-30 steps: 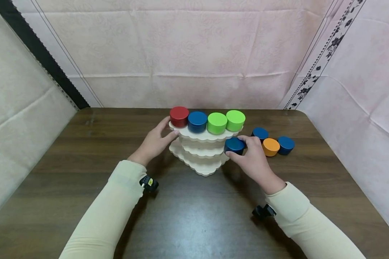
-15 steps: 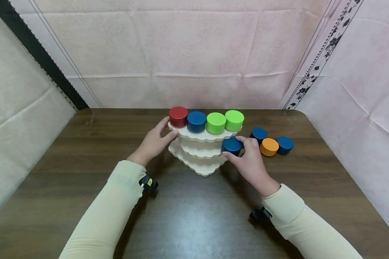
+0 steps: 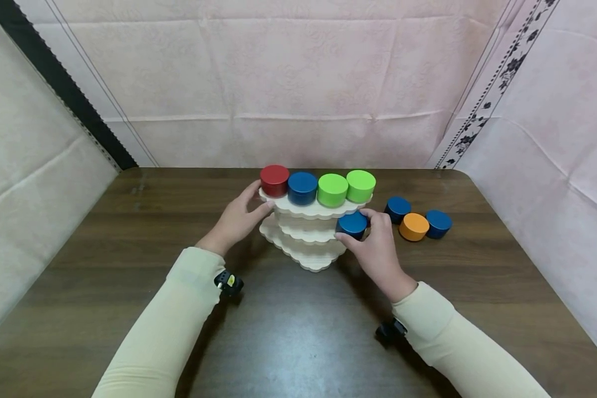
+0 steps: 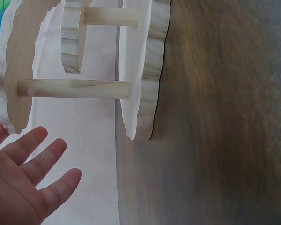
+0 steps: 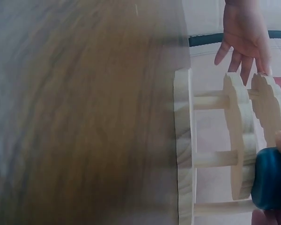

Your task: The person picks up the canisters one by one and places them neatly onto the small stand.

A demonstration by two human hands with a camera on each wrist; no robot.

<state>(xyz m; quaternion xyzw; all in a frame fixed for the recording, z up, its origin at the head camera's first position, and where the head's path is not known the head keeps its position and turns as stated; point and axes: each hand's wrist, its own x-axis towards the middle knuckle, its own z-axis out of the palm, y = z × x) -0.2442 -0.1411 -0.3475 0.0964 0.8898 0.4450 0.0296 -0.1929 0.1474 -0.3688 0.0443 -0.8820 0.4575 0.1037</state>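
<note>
A tiered wooden stand with scalloped edges (image 3: 308, 254) stands on the table, its levels joined by round pegs. On its top level sit a red cylinder (image 3: 275, 181), a blue cylinder (image 3: 302, 188) and two green cylinders (image 3: 332, 190). My left hand (image 3: 236, 218) touches the top level's left edge with thumb and fingers spread. In the left wrist view its lower fingers (image 4: 56, 154) are straight and hold nothing. Between thumb and fingers, my right hand (image 3: 378, 249) pinches another blue cylinder (image 3: 351, 225) at the right edge of the middle level, just under the top one.
Right of the stand, two blue cylinders (image 3: 439, 223) and an orange cylinder (image 3: 414, 227) stand close together on the brown wooden table (image 3: 288, 342). Pale patterned cloth (image 3: 298, 83) hangs behind the table and along both sides.
My right hand has moved a little to the left with the blue cylinder, bringing it further over the stand's middle level. The left hand stays at the stand's left edge.
</note>
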